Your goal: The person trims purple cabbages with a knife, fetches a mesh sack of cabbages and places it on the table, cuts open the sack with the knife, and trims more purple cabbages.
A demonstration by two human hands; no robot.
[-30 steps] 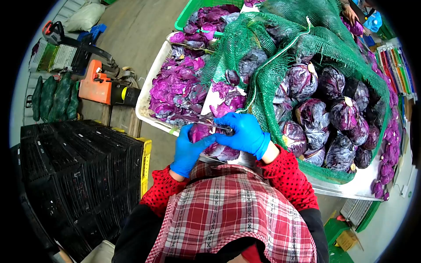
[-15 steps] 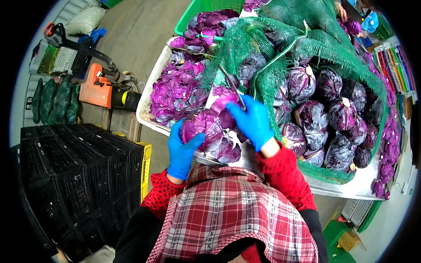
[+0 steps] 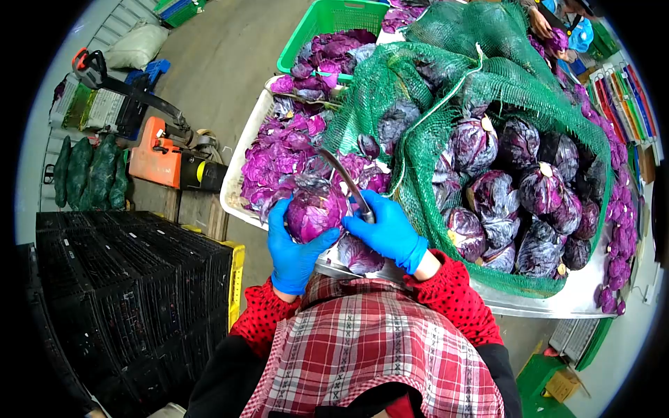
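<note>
My left hand point(image 3: 295, 256), in a blue glove, is closed around the side of a red cabbage point(image 3: 318, 211) above the near edge of the table. In my blue-gloved right hand point(image 3: 391, 234) is a knife point(image 3: 341, 171), its dark curved blade pointing up and to the left, beside the cabbage. My right fingertips are close to the cabbage; whether they touch it I cannot tell. Below lies a loose purple cabbage leaf point(image 3: 359, 256). To the right, a green mesh sack point(image 3: 411, 157) lies open with several red cabbages point(image 3: 474, 145) inside.
A white tub point(image 3: 233, 182) heaped with purple leaves stands at the left, a green crate point(image 3: 296, 35) behind it. Black crates point(image 3: 132, 279) are stacked at lower left, near an orange pallet jack point(image 3: 157, 155). Another person's hand point(image 3: 539, 23) is at the upper right.
My right hand has come down and left with the knife, nearer the cabbage. The loose leaf that was beside its fingers is no longer there. My left hand keeps its hold.
</note>
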